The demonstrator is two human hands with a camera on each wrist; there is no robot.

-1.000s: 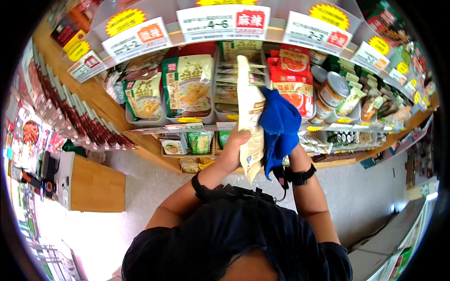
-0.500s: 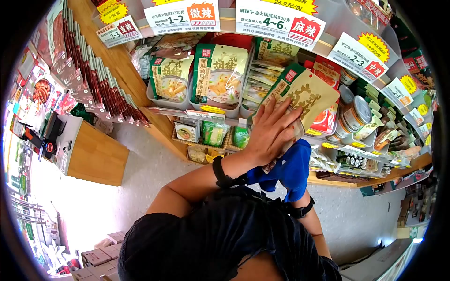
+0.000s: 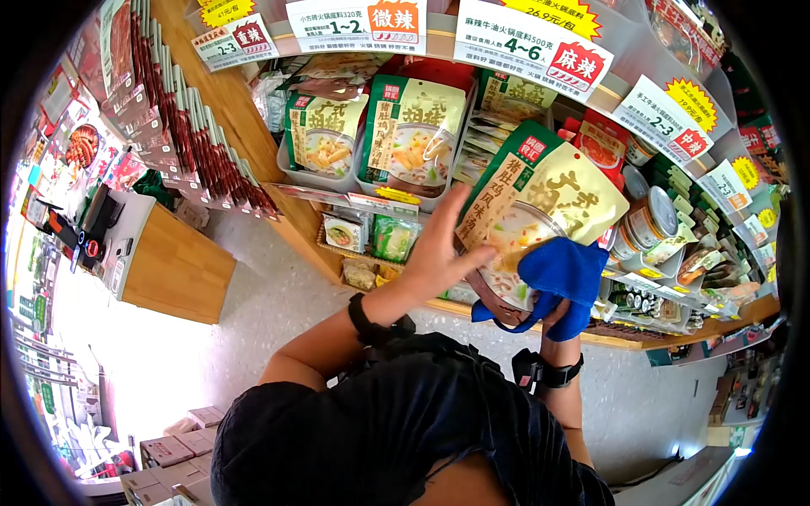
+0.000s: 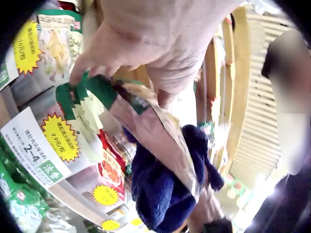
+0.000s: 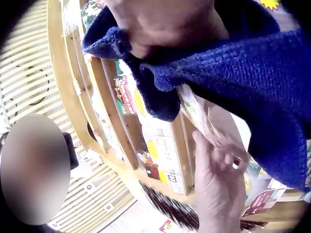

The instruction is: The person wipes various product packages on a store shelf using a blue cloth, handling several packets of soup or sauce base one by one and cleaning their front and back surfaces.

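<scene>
A green and cream pouch of soup base is tilted in front of the shelf, its printed face up towards the head camera. My left hand holds its left edge, thumb over the front and other fingers at the edge and behind. A blue cloth covers the pouch's lower right corner. Through that cloth my right hand grips the pouch at its lower end; in the head view the cloth mostly hides this hand. The left wrist view shows the pouch edge-on, with the cloth bunched against it.
Similar pouches stand in shelf bins behind, with red packets and jars to the right. Price cards line the upper shelf edge. Hanging packets and a wooden counter are at left.
The pouch has turned from edge-on to face-up and shifted right. My left hand, spread flat over its front half a second ago, is now at its left edge. The cloth has come onto the front lower corner.
</scene>
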